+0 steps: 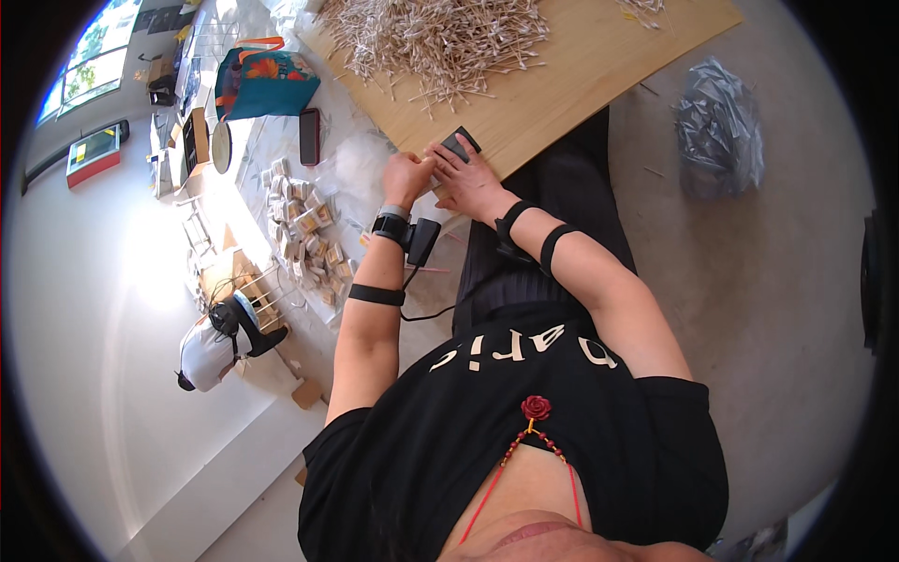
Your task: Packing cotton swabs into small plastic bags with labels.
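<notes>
At the near corner of a wooden board [571, 70], my two hands meet, touching at the fingers. My left hand [408, 178] is closed, its fingertips pinched together; what they hold, if anything, is hidden. The stretched fingers of my right hand [476, 187] lie over a small dark rectangular block [457, 145], the thumb apart from them. Whether the right fingers grip the block is unclear. A big loose heap of cotton swabs [435, 42] covers the board's far left part. Beside my left forearm lies a pile of small packs of cotton swabs [304, 225].
A dark phone [310, 137] and a teal shopping bag [267, 82] are at the far left. Clear plastic [361, 173] lies left of my hands. A grey plastic bag [719, 131] stands on the floor at right. Few swabs [642, 11] lie at the board's far edge.
</notes>
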### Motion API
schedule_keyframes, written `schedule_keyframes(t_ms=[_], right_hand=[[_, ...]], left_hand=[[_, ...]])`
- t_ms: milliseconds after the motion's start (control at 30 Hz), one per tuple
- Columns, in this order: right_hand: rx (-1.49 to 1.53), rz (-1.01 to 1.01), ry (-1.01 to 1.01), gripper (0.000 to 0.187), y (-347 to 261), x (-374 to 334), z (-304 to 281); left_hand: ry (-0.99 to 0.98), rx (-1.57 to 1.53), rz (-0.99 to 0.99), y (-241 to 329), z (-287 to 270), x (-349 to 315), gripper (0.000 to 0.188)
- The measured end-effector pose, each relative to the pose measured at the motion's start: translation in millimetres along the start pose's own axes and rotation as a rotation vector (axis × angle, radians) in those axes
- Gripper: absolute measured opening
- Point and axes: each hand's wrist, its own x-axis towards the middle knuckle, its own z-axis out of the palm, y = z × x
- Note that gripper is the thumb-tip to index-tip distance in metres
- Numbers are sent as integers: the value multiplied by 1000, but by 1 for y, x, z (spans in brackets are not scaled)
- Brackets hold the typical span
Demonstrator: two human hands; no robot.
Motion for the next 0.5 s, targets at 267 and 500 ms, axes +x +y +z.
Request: schedule_keyframes(t_ms=[267, 500], right_hand=[[107, -95, 165, 59, 39, 10, 3], [318, -116, 94, 54, 51, 33, -16]], left_hand=[[18, 28, 38, 2, 1, -2, 41], [-4, -26, -8, -8, 0, -2, 41]])
